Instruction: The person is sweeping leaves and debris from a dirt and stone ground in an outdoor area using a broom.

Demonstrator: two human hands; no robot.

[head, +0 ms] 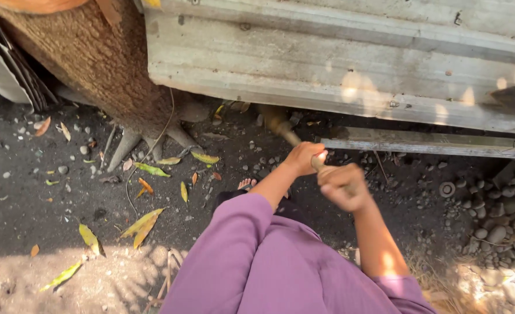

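Note:
Both my hands grip a long wooden handle (290, 138) that slants away from me toward the base of a corrugated metal sheet. My left hand (301, 157) is farther along the shaft, my right hand (343, 187) closer to my body, both closed round it. The handle's far end (273, 119) reaches the dark ground just under the sheet's lower edge; the tool's head is hidden or blurred there. My purple sleeves and lap fill the bottom centre, and my toes in a sandal (246, 184) show beside my left forearm.
A corrugated metal sheet (338, 64) stands across the back. A palm trunk (94, 58) with roots rises at the left. A flat metal bar (426, 142) lies on the ground at the right. Pebbles (495, 221) pile at the right; fallen leaves (142, 224) scatter over dark soil.

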